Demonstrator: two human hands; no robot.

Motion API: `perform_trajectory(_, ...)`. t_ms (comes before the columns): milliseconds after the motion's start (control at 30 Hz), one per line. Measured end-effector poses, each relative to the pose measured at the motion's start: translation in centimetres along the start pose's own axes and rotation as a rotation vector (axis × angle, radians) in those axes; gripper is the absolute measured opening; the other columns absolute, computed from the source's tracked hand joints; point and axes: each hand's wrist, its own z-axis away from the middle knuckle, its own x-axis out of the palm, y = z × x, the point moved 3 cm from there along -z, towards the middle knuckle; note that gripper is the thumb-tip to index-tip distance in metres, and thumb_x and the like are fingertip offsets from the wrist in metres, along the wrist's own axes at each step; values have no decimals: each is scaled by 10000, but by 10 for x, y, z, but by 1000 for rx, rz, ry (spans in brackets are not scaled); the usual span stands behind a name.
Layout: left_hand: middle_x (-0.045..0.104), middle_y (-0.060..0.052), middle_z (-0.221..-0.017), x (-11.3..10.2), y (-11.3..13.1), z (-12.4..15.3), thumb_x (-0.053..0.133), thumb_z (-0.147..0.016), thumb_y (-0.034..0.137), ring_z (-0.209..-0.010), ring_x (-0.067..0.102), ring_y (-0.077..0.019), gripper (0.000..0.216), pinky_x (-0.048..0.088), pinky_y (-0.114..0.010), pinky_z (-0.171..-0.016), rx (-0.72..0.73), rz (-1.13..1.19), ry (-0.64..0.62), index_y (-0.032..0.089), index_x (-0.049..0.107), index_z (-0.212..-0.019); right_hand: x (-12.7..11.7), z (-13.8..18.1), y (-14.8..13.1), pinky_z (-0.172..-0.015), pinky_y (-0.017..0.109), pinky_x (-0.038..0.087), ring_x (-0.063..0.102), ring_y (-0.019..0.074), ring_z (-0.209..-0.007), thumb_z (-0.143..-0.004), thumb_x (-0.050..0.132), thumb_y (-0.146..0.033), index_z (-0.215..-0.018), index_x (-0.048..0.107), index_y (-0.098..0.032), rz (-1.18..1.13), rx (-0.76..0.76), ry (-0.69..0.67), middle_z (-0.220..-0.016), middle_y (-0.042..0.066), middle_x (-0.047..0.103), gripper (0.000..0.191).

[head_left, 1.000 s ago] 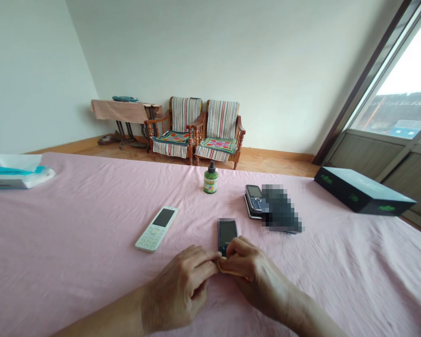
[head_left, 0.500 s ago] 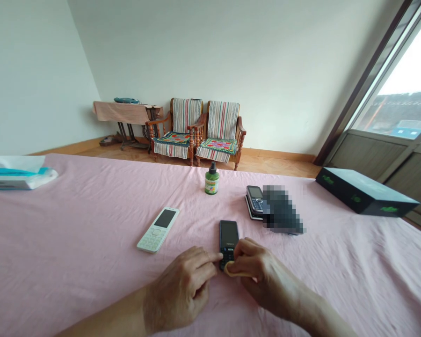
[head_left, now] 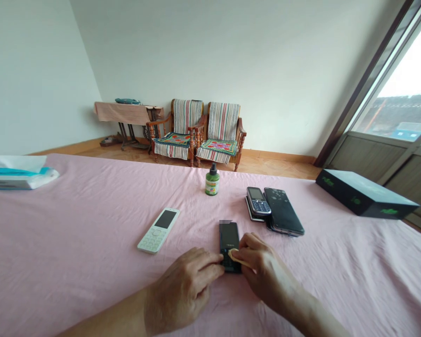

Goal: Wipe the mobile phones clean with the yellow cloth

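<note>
A black keypad mobile phone (head_left: 229, 236) lies face up on the pink cloth in front of me. My left hand (head_left: 185, 285) steadies its lower left edge with the fingertips, the other fingers curled under. Pinched in my right hand (head_left: 263, 267) is a small pale-yellow cloth (head_left: 233, 255), pressed on the phone's keypad; most of it is hidden by the fingers. To the left lies a white keypad phone (head_left: 158, 230), apart from both hands.
Beyond the phone stands a green bottle (head_left: 212, 182) with a black cap. A grey keypad phone (head_left: 258, 201) and a large black smartphone (head_left: 284, 210) lie at right, with a black box (head_left: 365, 194) farther off. A tissue pack (head_left: 21, 178) sits at far left.
My right hand has moved up the keypad with the yellow cloth, baring the phone's lower end. My left fingers have shifted slightly along the phone's left edge.
</note>
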Motion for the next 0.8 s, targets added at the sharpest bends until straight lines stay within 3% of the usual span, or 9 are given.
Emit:
perform_trajectory(300,628,-78,-1100,0,1,-1,451,-822,-3,-994,579,-213,389,503,-363,-913,-20,20,-20,167,612,-1133,5,-3,-8,-661,255,389,491,158,-776,-685,422,99,-729,628,-179,-51,-53,-7,-809,28,528,349)
perform_trajectory(500,626,-80,-1156,-1,2,-1,481,-792,-6,-1019,585,-214,389,494,-364,-935,-20,-19,59,179,636,-1097,0,-1,3,-672,270,405,526,165,-779,-695,453,76,-737,650,-168,-96,22,55,-797,34,544,317)
perform_trajectory(667,641,-78,-1077,-2,3,-3,460,-807,-2,-978,594,-215,380,514,-367,-902,-21,13,5,172,629,-1099,5,-2,-4,-690,274,410,514,166,-796,-680,430,96,-725,631,-180,-73,-19,15,-816,28,551,344)
perform_trajectory(800,626,-80,-1131,-3,2,-1,470,-797,-2,-992,590,-217,387,505,-374,-919,-24,8,30,178,629,-1100,1,0,-1,-684,280,409,518,173,-795,-689,449,93,-724,639,-177,-59,28,29,-813,33,548,333)
